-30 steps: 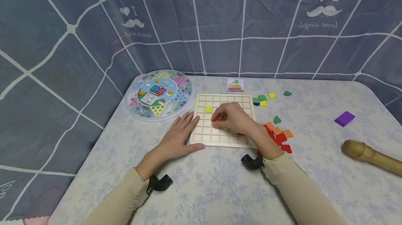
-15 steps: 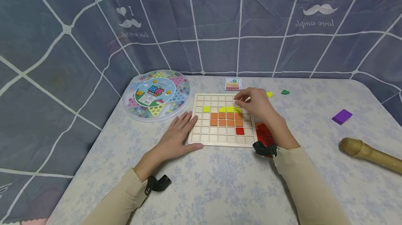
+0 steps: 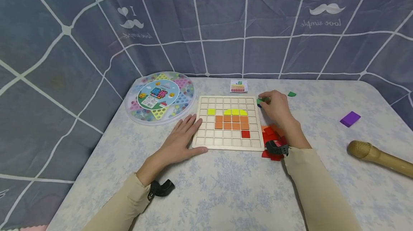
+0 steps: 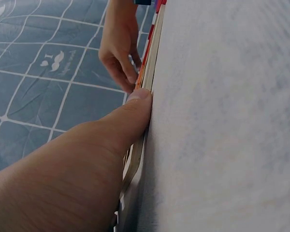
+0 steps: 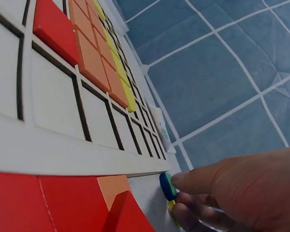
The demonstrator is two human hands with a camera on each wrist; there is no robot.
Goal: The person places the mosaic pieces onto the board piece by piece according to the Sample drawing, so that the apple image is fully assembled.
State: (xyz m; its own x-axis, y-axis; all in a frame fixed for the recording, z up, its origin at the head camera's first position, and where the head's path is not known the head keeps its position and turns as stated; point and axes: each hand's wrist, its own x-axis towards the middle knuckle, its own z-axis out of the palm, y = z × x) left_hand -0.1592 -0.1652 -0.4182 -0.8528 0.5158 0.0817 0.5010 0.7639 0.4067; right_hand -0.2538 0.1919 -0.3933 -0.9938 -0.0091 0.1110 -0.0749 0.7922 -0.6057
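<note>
A square wooden grid board (image 3: 219, 143) lies on the table. My left hand (image 3: 183, 139) rests flat along its left side, fingertips and thumb at the frame. In the board sit two rows of orange tiles (image 3: 231, 125), a row of yellow tiles (image 3: 235, 112), a lone yellow square (image 3: 211, 111) and one red tile (image 3: 245, 134). Past the right edge, my right hand (image 3: 278, 108) pinches a small green tile (image 3: 266, 100) between thumb and fingers. A dark blue piece (image 5: 167, 186) lies right at it in the right wrist view, with a yellow piece (image 5: 171, 205) under the fingers.
Loose red tiles (image 3: 270, 138) and orange ones are heaped beside the board, partly under the right wrist. A round game box (image 3: 190, 107) and a pattern card (image 3: 238, 86) stand behind. Rightward lie a green quarter piece (image 3: 292, 94), purple block (image 3: 350, 119) and wooden stick (image 3: 380, 159).
The right hand has moved from the board's middle, over its upper right, to the loose pieces beyond its right edge. Yellow and orange tiles beneath it are uncovered. The left hand keeps its place.
</note>
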